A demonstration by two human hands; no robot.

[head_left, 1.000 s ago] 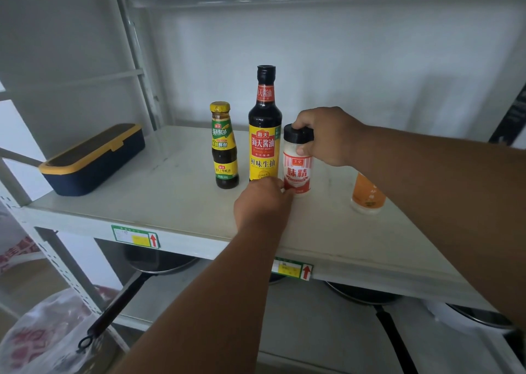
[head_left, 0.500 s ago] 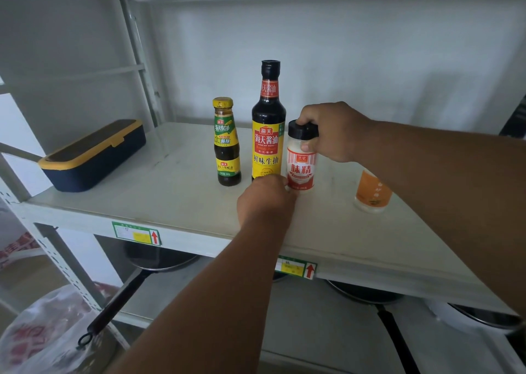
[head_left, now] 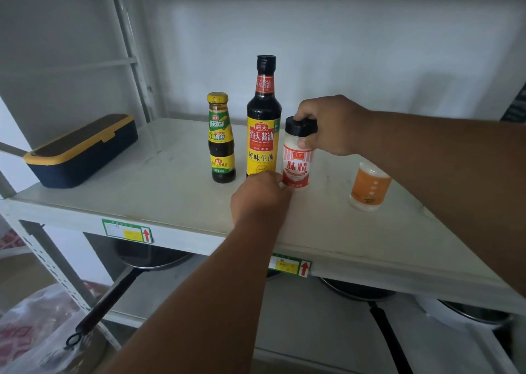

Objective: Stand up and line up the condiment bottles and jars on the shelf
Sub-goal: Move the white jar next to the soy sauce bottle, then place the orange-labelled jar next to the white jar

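Three containers stand upright in a row on the white shelf (head_left: 176,202): a small oyster sauce bottle (head_left: 220,137) with a yellow cap, a tall soy sauce bottle (head_left: 263,117), and a white MSG jar (head_left: 297,160) with a red label. My right hand (head_left: 327,125) grips the jar's black cap from above. My left hand (head_left: 260,194) sits curled at the foot of the soy sauce bottle and the jar, its thumb against the jar's base and its fingers hidden. An orange-labelled jar (head_left: 368,188) stands apart to the right, its top behind my right forearm.
A navy box with a yellow rim (head_left: 82,151) lies at the shelf's left end. The shelf's upright post (head_left: 133,60) rises behind it. Frying pans (head_left: 150,257) sit on the lower shelf, and a plastic bag (head_left: 34,325) is at the bottom left.
Both hands keep their places on the MSG jar and at the bottles' feet. Only my view has shifted slightly.
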